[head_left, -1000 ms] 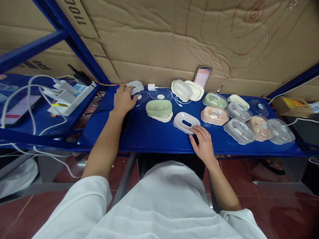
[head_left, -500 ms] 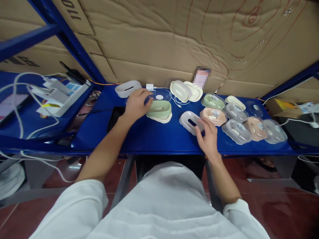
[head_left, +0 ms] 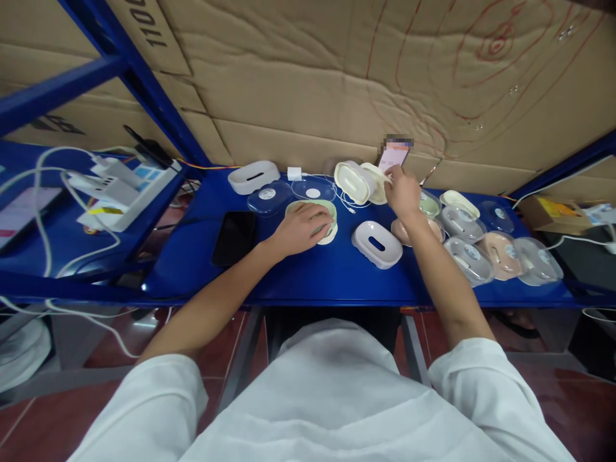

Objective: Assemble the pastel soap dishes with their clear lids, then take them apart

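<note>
My left hand [head_left: 303, 228] lies over a pale green oval soap dish [head_left: 326, 206] with its fingers stretched out across the top. A cream tray sits under the green dish. At the back, my right hand [head_left: 403, 191] has its fingers and thumb closed at the right edge of a cream oval tray [head_left: 378, 189]. That tray leans beside another cream-lined tray [head_left: 353, 182]. Between my hands, a light grey-lilac soap dish [head_left: 376, 244] with a slot stands on the table, touched by neither hand.
A black phone [head_left: 234, 237] and clear lids [head_left: 269, 197] lie to the left, near a white slotted dish [head_left: 254, 177]. Several clear-covered dishes [head_left: 468, 258] crowd the right. A white cable [head_left: 344, 200] and a propped phone [head_left: 392, 157] are at the back.
My left hand has moved right, onto the green dish. My right hand has left the grey-lilac dish and gone up to the cream tray at the back.
</note>
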A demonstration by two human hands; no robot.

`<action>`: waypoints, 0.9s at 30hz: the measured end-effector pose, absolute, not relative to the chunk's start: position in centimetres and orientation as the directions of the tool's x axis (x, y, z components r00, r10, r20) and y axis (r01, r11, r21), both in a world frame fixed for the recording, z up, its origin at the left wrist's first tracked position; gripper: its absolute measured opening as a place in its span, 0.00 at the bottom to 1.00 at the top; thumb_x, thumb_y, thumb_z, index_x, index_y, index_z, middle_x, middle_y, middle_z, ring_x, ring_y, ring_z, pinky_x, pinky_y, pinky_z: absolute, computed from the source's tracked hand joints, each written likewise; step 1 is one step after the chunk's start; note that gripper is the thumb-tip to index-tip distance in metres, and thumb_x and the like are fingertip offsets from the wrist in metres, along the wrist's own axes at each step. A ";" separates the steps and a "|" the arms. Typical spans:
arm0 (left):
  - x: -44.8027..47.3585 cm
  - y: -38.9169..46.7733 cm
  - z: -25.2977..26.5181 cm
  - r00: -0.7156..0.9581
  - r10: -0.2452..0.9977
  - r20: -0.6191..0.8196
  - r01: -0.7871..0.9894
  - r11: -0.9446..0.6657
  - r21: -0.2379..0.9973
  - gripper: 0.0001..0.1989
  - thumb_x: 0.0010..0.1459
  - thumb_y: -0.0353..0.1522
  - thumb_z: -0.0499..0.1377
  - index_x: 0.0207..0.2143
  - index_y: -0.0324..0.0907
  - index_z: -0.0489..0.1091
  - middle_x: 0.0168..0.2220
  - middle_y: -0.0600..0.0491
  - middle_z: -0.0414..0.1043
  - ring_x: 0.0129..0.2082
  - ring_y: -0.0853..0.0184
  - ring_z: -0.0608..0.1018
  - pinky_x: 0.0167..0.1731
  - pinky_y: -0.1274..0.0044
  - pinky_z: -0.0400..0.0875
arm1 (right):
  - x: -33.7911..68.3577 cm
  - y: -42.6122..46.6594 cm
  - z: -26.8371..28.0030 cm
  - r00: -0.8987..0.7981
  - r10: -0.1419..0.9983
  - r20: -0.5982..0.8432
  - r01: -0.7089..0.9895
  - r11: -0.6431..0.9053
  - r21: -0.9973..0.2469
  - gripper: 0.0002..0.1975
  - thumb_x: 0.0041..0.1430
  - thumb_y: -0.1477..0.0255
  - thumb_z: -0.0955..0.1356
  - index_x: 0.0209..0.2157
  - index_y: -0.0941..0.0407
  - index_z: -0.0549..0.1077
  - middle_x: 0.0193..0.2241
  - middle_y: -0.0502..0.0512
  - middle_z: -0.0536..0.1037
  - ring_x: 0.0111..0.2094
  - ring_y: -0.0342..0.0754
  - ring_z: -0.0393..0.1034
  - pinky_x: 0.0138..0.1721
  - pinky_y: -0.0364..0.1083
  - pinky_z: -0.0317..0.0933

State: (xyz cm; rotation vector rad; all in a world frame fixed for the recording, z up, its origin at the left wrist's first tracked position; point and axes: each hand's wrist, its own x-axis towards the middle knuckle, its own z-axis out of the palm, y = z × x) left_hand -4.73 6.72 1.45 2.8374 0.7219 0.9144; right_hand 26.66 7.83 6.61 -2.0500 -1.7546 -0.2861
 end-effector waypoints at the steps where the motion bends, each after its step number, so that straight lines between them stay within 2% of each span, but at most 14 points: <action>1: -4.7 6.6 1.6 0.705 0.453 0.547 0.410 -0.888 0.206 0.14 0.73 0.33 0.55 0.49 0.45 0.81 0.50 0.46 0.82 0.52 0.56 0.81 0.57 0.62 0.72 | 26.8 7.1 7.0 0.173 0.873 0.457 0.977 -0.095 -0.189 0.14 0.75 0.73 0.64 0.54 0.61 0.78 0.51 0.67 0.80 0.55 0.63 0.74 0.56 0.63 0.70; 6: -4.5 4.4 2.5 0.716 0.372 0.591 0.373 -0.919 0.127 0.17 0.74 0.34 0.58 0.61 0.48 0.76 0.59 0.44 0.78 0.59 0.54 0.79 0.59 0.61 0.72 | 27.7 0.3 9.2 0.165 0.747 0.644 0.974 -0.019 -0.228 0.16 0.77 0.68 0.62 0.56 0.59 0.77 0.53 0.70 0.78 0.57 0.64 0.72 0.60 0.65 0.67; 10: -3.8 1.6 3.4 0.782 0.175 0.598 0.260 -0.964 -0.058 0.23 0.72 0.33 0.63 0.67 0.55 0.70 0.66 0.46 0.74 0.63 0.54 0.76 0.62 0.59 0.68 | 25.9 -6.4 8.2 0.131 0.752 0.646 0.953 0.084 -0.292 0.15 0.77 0.64 0.64 0.53 0.58 0.77 0.47 0.65 0.81 0.44 0.55 0.76 0.48 0.56 0.73; 12: -3.4 0.6 3.5 0.797 0.062 0.601 0.209 -0.961 -0.178 0.18 0.73 0.31 0.62 0.62 0.55 0.73 0.63 0.49 0.77 0.61 0.58 0.77 0.64 0.61 0.66 | 24.4 -9.0 6.7 0.089 0.808 0.582 0.924 0.152 -0.352 0.15 0.77 0.62 0.65 0.51 0.55 0.78 0.45 0.60 0.82 0.39 0.52 0.77 0.44 0.52 0.73; 15: -2.9 -0.1 3.2 0.855 -0.067 0.514 0.086 -0.960 -0.267 0.07 0.75 0.29 0.59 0.45 0.48 0.78 0.47 0.53 0.83 0.48 0.63 0.80 0.55 0.67 0.69 | 22.7 -11.5 4.0 0.062 0.863 0.502 0.865 0.204 -0.458 0.15 0.78 0.61 0.64 0.52 0.52 0.78 0.47 0.59 0.84 0.46 0.54 0.79 0.50 0.53 0.73; 18: -2.5 -0.3 2.5 0.897 -0.093 0.433 -0.016 -0.984 -0.179 0.13 0.76 0.34 0.59 0.35 0.44 0.76 0.35 0.54 0.79 0.37 0.65 0.78 0.45 0.71 0.69 | 22.8 -12.9 1.7 0.064 0.886 0.460 0.871 0.176 -0.459 0.18 0.80 0.62 0.59 0.58 0.51 0.77 0.54 0.59 0.83 0.56 0.57 0.77 0.57 0.57 0.68; 21: -2.5 -0.6 1.9 0.921 -0.085 0.381 -0.061 -0.995 -0.074 0.13 0.74 0.36 0.63 0.33 0.42 0.75 0.34 0.52 0.78 0.37 0.64 0.78 0.44 0.70 0.67 | 24.3 -13.9 -0.1 -0.003 0.910 0.415 0.923 0.162 -0.350 0.19 0.81 0.63 0.59 0.62 0.51 0.75 0.59 0.59 0.81 0.63 0.59 0.72 0.62 0.60 0.62; 23: -2.6 -0.7 1.6 0.932 -0.079 0.354 -0.076 -0.997 -0.020 0.12 0.72 0.35 0.64 0.33 0.42 0.76 0.34 0.52 0.78 0.37 0.64 0.78 0.44 0.70 0.66 | 25.5 -14.5 -0.9 -0.027 0.910 0.413 0.940 0.164 -0.300 0.19 0.80 0.63 0.62 0.63 0.51 0.75 0.60 0.60 0.80 0.64 0.61 0.70 0.63 0.62 0.62; 27: -2.8 -0.3 1.5 0.938 -0.045 0.343 -0.062 -0.997 0.038 0.10 0.72 0.34 0.64 0.35 0.42 0.78 0.36 0.52 0.79 0.39 0.63 0.78 0.44 0.70 0.65 | 26.9 -15.3 -1.7 0.000 0.878 0.479 0.943 0.159 -0.291 0.19 0.76 0.61 0.66 0.62 0.50 0.78 0.55 0.62 0.80 0.59 0.61 0.71 0.62 0.62 0.66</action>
